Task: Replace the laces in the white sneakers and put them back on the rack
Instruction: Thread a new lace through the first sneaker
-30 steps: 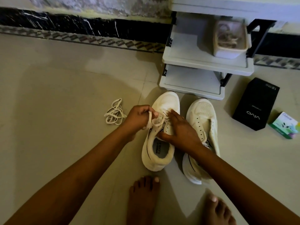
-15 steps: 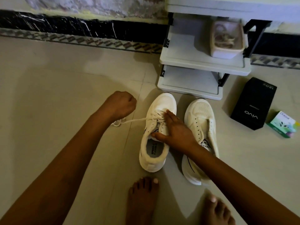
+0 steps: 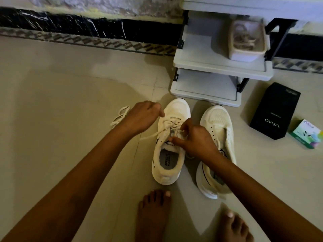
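Observation:
Two white sneakers stand side by side on the floor in front of the rack. The left sneaker (image 3: pixel 170 145) has a cream lace (image 3: pixel 167 125) partly threaded through its eyelets, one end trailing left over the floor. My left hand (image 3: pixel 142 117) is at the shoe's left edge with fingers curled on the lace near the toe end. My right hand (image 3: pixel 195 140) pinches the lace over the tongue. The right sneaker (image 3: pixel 217 126) has no lace and lies partly under my right forearm. A loose lace (image 3: pixel 120 115) lies on the floor behind my left hand.
The white shoe rack (image 3: pixel 206 67) stands against the wall, a white tub of laces (image 3: pixel 247 41) on its upper shelf. A black phone box (image 3: pixel 275 110) and a small green box (image 3: pixel 306 133) lie to the right. My bare feet (image 3: pixel 153 212) are near the bottom edge.
My left hand has come back from the far left, where it had pulled the lace taut, to the shoe's toe end. My right hand now pinches the lace over the tongue.

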A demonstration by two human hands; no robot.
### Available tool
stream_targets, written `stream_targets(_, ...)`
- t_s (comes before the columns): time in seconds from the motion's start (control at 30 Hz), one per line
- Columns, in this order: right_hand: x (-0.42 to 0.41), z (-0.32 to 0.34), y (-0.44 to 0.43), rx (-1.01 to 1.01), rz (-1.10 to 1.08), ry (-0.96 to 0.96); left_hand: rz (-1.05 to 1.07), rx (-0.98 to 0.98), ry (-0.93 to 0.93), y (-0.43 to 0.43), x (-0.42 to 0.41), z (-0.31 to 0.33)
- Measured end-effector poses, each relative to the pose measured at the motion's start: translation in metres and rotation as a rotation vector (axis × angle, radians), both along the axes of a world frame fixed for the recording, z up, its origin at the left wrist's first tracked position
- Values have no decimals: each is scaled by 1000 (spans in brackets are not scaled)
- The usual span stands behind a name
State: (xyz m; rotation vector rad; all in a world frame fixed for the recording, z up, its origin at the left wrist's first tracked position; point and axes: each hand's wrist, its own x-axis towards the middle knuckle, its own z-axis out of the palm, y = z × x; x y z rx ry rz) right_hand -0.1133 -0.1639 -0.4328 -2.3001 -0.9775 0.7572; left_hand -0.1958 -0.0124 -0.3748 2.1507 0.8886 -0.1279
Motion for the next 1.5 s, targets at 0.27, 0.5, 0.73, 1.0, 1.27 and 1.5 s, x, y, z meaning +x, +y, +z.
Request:
stream_targets(0.27,5,3,1,-10,-46,49,-77,-15,-186,2,-7,-14)
stream_targets(0.5,6,1,0,10,-78,78,-155,-12,-382,-10,1,-8)
stream_targets(0.73,4,1,0,25,-98,102,-494,649,461,21,-17,-16)
stream_targets(1.0,4,4,-1,16,-99,106,-133,262,-21,16,-26,-2)
stream_targets(1.27,8,2,-6,59,-221,300,7,45,-153,-40,-7,-39)
stream_targets(1.5,11,0,-9,80,-353,453,-98,288,-67,-48,-8,-45)
